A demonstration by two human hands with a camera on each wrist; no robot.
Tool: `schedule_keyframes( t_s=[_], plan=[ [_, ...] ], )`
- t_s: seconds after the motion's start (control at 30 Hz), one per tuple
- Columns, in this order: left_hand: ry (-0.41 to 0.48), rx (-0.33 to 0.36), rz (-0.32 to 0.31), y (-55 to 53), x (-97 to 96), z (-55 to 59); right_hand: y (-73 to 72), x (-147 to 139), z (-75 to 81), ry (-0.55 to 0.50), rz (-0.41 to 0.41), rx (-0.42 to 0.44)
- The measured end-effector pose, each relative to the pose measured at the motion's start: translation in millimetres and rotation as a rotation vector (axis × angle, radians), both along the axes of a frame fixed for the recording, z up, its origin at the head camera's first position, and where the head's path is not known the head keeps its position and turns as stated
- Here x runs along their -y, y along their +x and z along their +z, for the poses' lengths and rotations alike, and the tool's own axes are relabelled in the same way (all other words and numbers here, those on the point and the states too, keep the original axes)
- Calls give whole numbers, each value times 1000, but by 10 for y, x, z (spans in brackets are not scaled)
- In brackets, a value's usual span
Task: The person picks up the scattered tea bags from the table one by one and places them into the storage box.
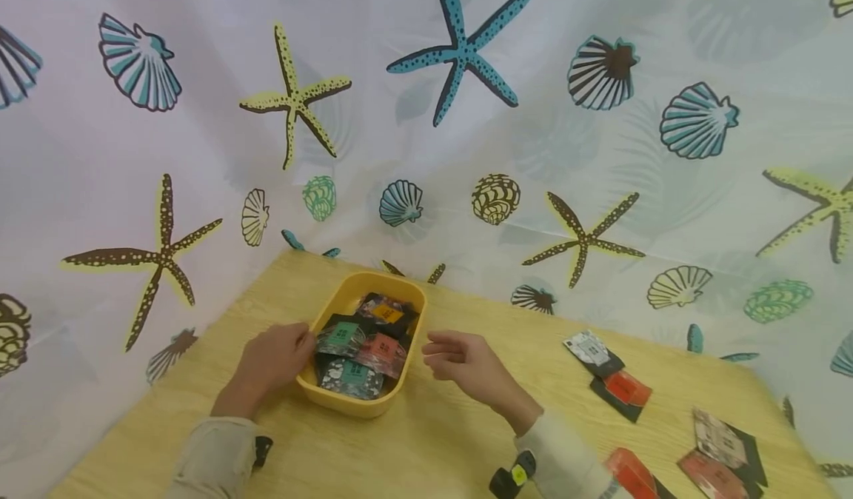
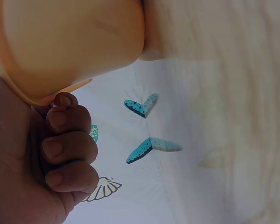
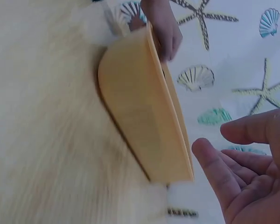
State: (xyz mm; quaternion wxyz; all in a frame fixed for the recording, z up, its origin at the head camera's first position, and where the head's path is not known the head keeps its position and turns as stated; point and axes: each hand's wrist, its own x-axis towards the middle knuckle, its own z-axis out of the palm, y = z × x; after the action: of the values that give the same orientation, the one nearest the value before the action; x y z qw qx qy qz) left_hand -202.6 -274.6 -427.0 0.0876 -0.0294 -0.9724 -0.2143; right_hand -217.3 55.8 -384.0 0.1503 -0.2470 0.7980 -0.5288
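Note:
A yellow plastic tub [image 1: 355,409] stands on the wooden table, also seen as a tan wall [image 3: 135,112] in the right wrist view. Inside lie several small packets: a green-labelled packet [image 1: 343,337], a red-labelled packet [image 1: 384,351], an orange-labelled packet [image 1: 384,311] and a white-patterned packet [image 1: 350,380]. My left hand [image 1: 273,357] holds the tub's left rim; in the left wrist view its fingers [image 2: 70,147] are curled below that rim. Beside the tub's right wall, my right hand [image 1: 472,366] hovers with nothing in it, thumb and fingers apart.
To the right on the table [image 1: 493,440] lie more packets: a white-and-black packet [image 1: 591,352], a red-and-black packet [image 1: 623,394], and an overlapping pair [image 1: 723,451]. Another red packet [image 1: 629,473] is partly behind the right sleeve. A curtain [image 1: 373,129] with sea shapes borders the table.

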Motion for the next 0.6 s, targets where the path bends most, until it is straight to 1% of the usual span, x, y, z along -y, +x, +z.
schedule_keyframes(
  t_s=[0.13,0.2,0.3,0.4,0.5,0.53,0.6],
  plan=[
    [-3,10,3,-6,11,48,38,-491,62,77,-35,-80],
    [-6,14,2,-11,15,59,89,-769,83,135,-58,-113],
    [-11,23,-2,-18,20,64,198,-1197,80,230,-80,-123],
    [-13,30,-5,-23,24,64,308,-1601,64,341,-103,-70],
    [-17,29,-9,-25,29,65,392,-1940,37,451,-121,-7],
    [-18,28,-11,-24,31,67,415,-2032,26,483,-135,24],
    [-18,31,-12,-21,33,66,463,-2170,-8,564,-195,76]
  ],
)
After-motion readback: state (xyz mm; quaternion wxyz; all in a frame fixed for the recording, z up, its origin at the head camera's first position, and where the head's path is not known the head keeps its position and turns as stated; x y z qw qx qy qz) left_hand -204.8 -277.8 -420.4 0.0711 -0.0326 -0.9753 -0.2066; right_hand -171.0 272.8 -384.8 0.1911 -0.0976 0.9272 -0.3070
